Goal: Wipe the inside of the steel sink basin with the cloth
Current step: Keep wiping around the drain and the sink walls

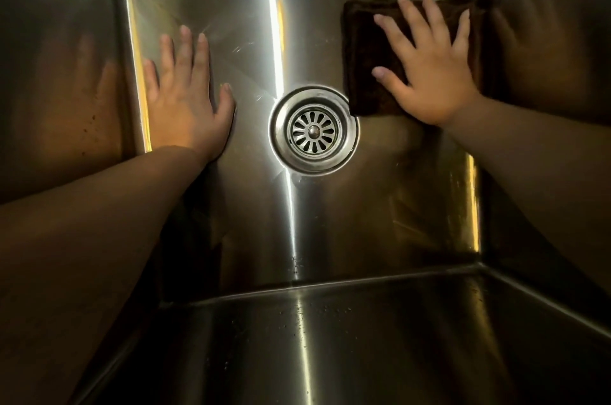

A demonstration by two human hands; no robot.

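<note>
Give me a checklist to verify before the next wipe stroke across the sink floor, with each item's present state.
1. Cloth flat under right hand: ok, fingers spread on it.
2. Cloth on the sink basin floor: ok, at the far right corner.
3. Left hand off the stroke path: not ok, flat on the floor's left side.
4. Drain strainer seated: ok.
5. Floor clean: not ok, specks near the front edge.
6. Cloth damp: cannot tell.
</note>
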